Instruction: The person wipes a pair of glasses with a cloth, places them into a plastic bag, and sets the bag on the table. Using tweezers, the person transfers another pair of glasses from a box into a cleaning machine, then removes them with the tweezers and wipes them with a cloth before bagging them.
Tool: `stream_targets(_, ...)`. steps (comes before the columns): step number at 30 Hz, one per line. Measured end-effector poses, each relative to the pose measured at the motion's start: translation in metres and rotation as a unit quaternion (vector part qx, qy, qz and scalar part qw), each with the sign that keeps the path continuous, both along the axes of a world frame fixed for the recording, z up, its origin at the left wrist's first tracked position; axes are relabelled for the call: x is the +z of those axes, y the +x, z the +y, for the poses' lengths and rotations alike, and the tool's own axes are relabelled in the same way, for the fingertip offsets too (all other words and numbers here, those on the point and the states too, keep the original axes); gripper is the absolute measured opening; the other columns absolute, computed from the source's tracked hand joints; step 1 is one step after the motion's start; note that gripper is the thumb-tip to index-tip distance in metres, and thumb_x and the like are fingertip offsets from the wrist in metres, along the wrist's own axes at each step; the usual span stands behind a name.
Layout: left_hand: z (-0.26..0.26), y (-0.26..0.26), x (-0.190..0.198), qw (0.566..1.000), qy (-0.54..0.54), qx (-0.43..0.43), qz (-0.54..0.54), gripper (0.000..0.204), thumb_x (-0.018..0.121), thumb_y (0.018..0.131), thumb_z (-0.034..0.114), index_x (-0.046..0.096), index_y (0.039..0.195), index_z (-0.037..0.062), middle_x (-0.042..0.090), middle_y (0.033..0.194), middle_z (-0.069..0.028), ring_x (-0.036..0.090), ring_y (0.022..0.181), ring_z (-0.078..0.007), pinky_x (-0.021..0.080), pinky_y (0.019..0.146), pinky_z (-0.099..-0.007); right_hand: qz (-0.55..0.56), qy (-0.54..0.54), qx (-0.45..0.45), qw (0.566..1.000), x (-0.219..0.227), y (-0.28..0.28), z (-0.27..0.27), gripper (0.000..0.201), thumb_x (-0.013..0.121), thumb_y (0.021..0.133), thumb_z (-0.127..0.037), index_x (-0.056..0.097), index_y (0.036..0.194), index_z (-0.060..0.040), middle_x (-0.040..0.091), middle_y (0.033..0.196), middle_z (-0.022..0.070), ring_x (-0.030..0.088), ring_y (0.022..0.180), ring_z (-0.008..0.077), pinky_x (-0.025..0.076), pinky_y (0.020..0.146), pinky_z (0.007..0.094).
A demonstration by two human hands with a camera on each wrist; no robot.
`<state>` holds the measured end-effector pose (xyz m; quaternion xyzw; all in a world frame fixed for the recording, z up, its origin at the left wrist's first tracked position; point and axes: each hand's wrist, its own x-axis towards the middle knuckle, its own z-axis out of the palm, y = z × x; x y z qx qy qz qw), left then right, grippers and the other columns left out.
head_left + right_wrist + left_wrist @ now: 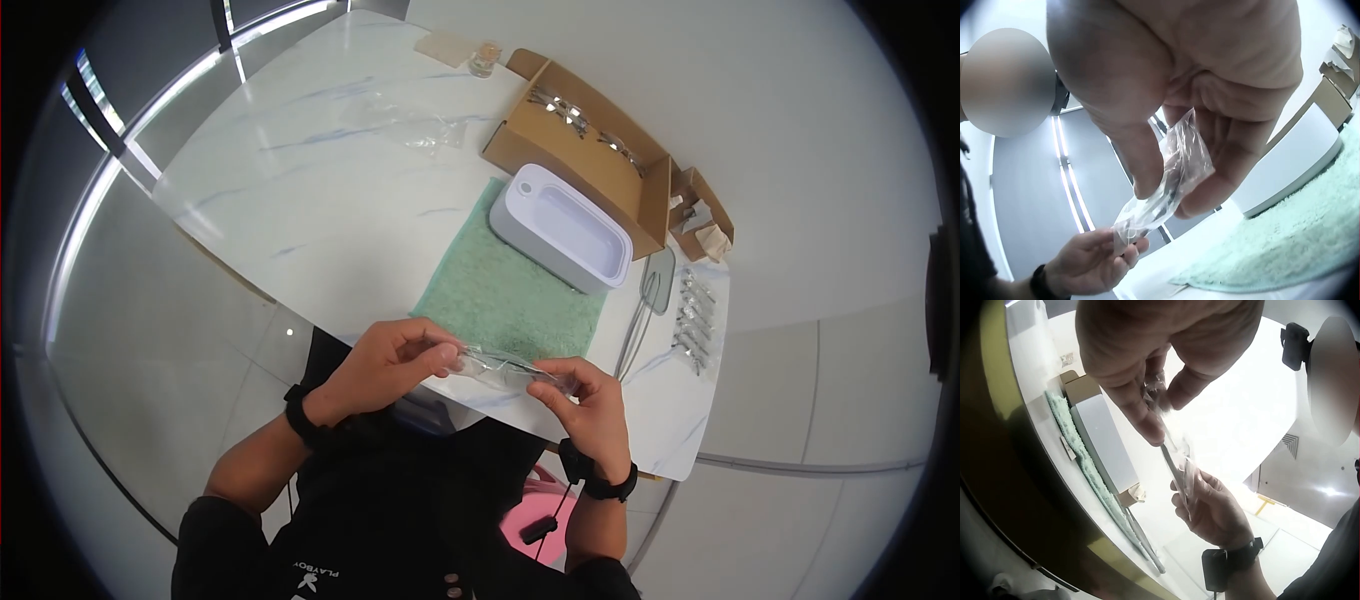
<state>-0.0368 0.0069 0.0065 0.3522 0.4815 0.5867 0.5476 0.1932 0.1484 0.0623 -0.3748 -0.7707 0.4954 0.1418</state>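
Both hands hold a clear plastic bag [492, 368] stretched between them, just over the front edge of the table. My left hand [391, 362] pinches one end between thumb and fingers. At the other end, my right hand [583, 402] has its thumb and fingers on the plastic. Inside the bag lies something thin with dark edges, like a pair of glasses; glare on the crinkled plastic blurs its shape. The right wrist view shows the bag [1169, 181] creased and shiny below the right fingers. Behind the hands lies a green fluffy towel [505, 300].
A lavender-white ultrasonic-cleaner-like tub [560, 228] stands on the towel's far part. Beyond it, a cardboard box [590, 150] holds several glasses. Rightward are a smaller box [700, 215], a wire-handled basket lid [655, 282] and several wrapped items [693, 320]. A small jar [485, 60] stands far back.
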Motion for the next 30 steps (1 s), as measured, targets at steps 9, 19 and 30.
stream_targets(9, 0.001, 0.002, 0.007, 0.998, -0.015, 0.017, 0.063, 0.021, 0.057, 0.097, 0.008, 0.063, 0.115, -0.0019, 0.068, 0.105, -0.0076, 0.066, 0.098, -0.0136, 0.05, 0.089, -0.027, 0.005, -0.007, -0.066, 0.998, 0.019, 0.071, 0.025, 0.017, 0.074, 0.084, -0.003, 0.071, 0.1, -0.001, 0.072, 0.09, 0.0056, 0.064, 0.08, 0.0105, 0.05, 0.074, 0.0246)
stream_targets(19, -0.003, -0.006, 0.002, 0.958, 0.016, 0.088, 0.273, 0.017, 0.057, 0.095, 0.003, 0.064, 0.109, -0.003, 0.069, 0.103, -0.0111, 0.066, 0.095, -0.0176, 0.051, 0.087, -0.0286, -0.084, 0.09, -0.297, 0.947, 0.031, 0.265, 0.095, 0.013, 0.067, 0.09, -0.01, 0.067, 0.099, -0.0011, 0.062, 0.082, -0.0016, 0.052, 0.072, 0.0065, 0.043, 0.067, 0.0215)
stream_targets(30, -0.005, 0.0, 0.008, 0.946, 0.021, 0.089, 0.311, 0.018, 0.059, 0.093, 0.004, 0.065, 0.109, -0.0022, 0.068, 0.108, -0.0119, 0.064, 0.1, -0.0199, 0.051, 0.088, -0.0305, -0.076, 0.063, -0.259, 0.961, -0.042, 0.3, 0.214, 0.021, 0.067, 0.091, -0.022, 0.066, 0.102, -0.0043, 0.066, 0.088, 0.0027, 0.057, 0.083, 0.0123, 0.044, 0.08, 0.0283)
